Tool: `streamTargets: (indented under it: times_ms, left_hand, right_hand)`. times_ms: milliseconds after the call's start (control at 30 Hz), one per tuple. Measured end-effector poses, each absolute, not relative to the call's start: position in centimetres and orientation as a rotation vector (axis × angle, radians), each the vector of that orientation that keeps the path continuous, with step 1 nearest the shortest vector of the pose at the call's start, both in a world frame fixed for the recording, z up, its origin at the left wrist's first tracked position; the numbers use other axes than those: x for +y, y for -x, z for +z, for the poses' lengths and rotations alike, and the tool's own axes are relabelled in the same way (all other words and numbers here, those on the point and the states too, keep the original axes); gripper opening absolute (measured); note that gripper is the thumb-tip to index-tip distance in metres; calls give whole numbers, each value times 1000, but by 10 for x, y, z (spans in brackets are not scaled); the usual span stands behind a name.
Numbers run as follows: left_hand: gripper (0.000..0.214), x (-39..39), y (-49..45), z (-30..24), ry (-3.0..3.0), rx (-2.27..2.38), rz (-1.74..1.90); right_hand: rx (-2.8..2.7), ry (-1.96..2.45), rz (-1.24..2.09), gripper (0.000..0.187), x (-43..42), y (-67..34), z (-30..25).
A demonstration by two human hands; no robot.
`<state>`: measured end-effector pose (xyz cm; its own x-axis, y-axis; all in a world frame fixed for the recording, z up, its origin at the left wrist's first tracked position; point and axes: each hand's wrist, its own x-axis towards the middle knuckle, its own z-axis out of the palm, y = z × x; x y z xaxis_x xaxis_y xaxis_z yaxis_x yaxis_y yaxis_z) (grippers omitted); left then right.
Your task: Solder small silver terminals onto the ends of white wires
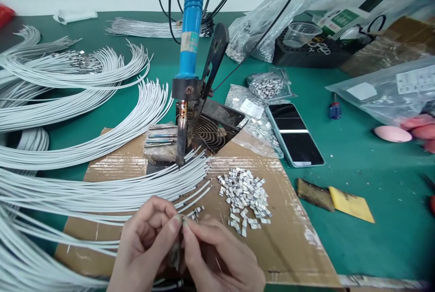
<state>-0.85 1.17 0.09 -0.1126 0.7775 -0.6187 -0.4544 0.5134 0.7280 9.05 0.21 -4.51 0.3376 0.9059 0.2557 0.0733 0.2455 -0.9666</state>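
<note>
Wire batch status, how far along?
Done, seemingly: one far bundle shows metal ends. In hand: left hand and right hand pinch a small piece. Remaining: clip pile and many bare white wires.

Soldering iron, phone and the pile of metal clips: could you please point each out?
soldering iron [192,15], head view, blue handle.
phone [299,147], head view, dark screen.
pile of metal clips [244,194], head view, pile's middle.
</note>
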Motion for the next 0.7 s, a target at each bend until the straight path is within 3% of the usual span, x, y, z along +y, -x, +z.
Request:
streamTargets:
  times_ms: [100,367,700]
  left_hand:
    - [49,14,15,-3,-380,1339,1078]
    - [26,15,26,-20,-654,1395,1101]
    - [15,15,24,-21,-705,1500,1104]
  right_hand:
    - [-1252,1101,608,32,8,-94,-45]
    - [-1241,1163,1185,26,25,-133,-28]
    - [-1101,1196,1326,21,28,-131,-24]
